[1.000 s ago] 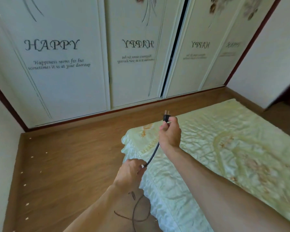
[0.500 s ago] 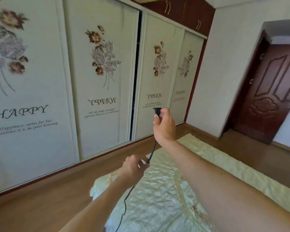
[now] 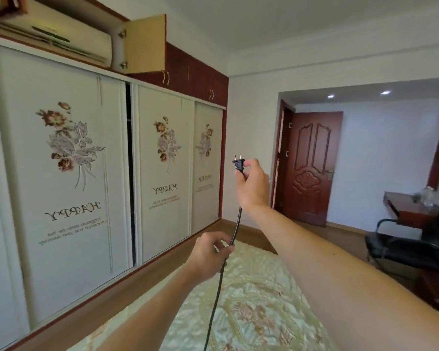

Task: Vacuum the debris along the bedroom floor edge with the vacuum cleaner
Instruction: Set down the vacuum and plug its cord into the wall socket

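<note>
A black two-pin plug (image 3: 239, 165) points upward in front of the white wall. My right hand (image 3: 252, 184) grips the cord just below it. The black power cord (image 3: 217, 295) runs down over the bed and leaves the bottom edge. Lower down, my left hand (image 3: 209, 253) holds the cord between curled fingers. The vacuum cleaner itself and the floor debris are out of view.
A bed with a pale green quilt (image 3: 254, 305) lies under my arms. Sliding wardrobe doors (image 3: 69, 178) line the left, with a strip of wooden floor (image 3: 127, 282) along them. A dark red door (image 3: 309, 168) stands open ahead; a black chair (image 3: 401, 245) and desk (image 3: 411, 207) are right.
The view has swung up and right from the floor to the far wall and door. My right hand has lifted the plug higher; both hands keep hold of the cord.
</note>
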